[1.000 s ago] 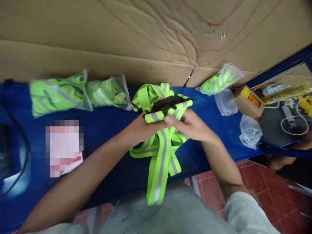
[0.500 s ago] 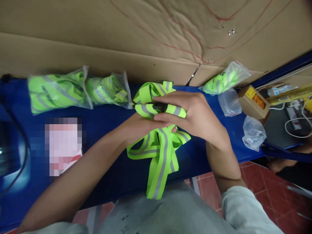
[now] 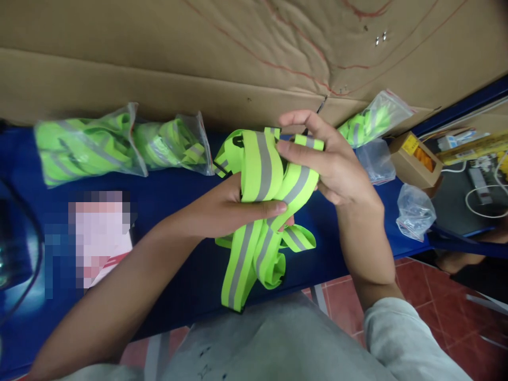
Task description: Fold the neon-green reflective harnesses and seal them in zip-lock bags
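Note:
A long neon-yellow reflective strap (image 3: 260, 164) with a grey stripe hangs in loops between my hands, over the blue table. My left hand (image 3: 238, 209) grips its folded middle, the thumb lying across the front. Held by my right hand (image 3: 329, 159) is one end of the strap, pinched between thumb and fingers, with other fingers raised. Loose loops dangle below my left hand toward the table's front edge. A black buckle-like piece shows near the top of the bundle, partly hidden by the folds.
Clear bags of neon straps (image 3: 87, 145) lie at the back left, another bag (image 3: 373, 121) at the back right. Empty-looking plastic bags (image 3: 415, 211) and a small cardboard box (image 3: 416, 159) stand right. A blurred pale packet (image 3: 103, 238) lies left. Cardboard (image 3: 159, 79) walls the back.
My right hand has moved up and right, drawing a strap end away from my left hand. The folds over my left hand have opened into tall loops, and the hanging lengths have shifted.

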{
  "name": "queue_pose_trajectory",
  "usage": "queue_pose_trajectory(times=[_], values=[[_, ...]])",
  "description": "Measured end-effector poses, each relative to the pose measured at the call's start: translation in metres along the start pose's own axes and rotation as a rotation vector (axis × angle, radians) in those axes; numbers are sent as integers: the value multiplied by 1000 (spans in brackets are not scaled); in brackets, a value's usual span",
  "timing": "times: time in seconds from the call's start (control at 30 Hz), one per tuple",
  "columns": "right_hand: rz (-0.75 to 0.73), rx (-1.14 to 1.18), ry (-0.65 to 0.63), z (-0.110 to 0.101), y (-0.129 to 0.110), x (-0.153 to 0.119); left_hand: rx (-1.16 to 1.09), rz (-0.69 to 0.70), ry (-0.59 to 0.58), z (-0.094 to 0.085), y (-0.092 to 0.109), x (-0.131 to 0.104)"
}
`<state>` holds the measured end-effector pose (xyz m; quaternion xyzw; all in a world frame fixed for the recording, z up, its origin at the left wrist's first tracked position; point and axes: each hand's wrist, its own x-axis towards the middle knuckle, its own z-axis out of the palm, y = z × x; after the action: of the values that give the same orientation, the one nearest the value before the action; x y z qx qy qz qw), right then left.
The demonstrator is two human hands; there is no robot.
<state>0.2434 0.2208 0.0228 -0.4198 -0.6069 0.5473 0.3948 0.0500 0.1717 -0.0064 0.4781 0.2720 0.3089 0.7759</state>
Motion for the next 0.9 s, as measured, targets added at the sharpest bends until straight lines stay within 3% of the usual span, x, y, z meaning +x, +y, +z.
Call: queue_pose_trajectory(times=[0.2, 0.4, 0.57, 0.63, 0.73, 0.9], values=[[-291, -472, -149, -7, -10, -6, 215, 60, 30, -9, 7, -3], [-395, -743, -289, 7, -14, -17, 378, 156, 52, -15, 0, 2], [-356, -786, -207, 12, -8, -15, -56, 22, 32, -9, -4, 6], [-357, -763, -155, 10, -10, -14, -172, -52, -54, -7, -3, 6], [-348, -690, -138, 7, -15, -15, -51, -107, -156, -8, -1, 3], [-207, -492, -134, 5, -18, -14, 285, -8, -239, -13, -2, -1]])
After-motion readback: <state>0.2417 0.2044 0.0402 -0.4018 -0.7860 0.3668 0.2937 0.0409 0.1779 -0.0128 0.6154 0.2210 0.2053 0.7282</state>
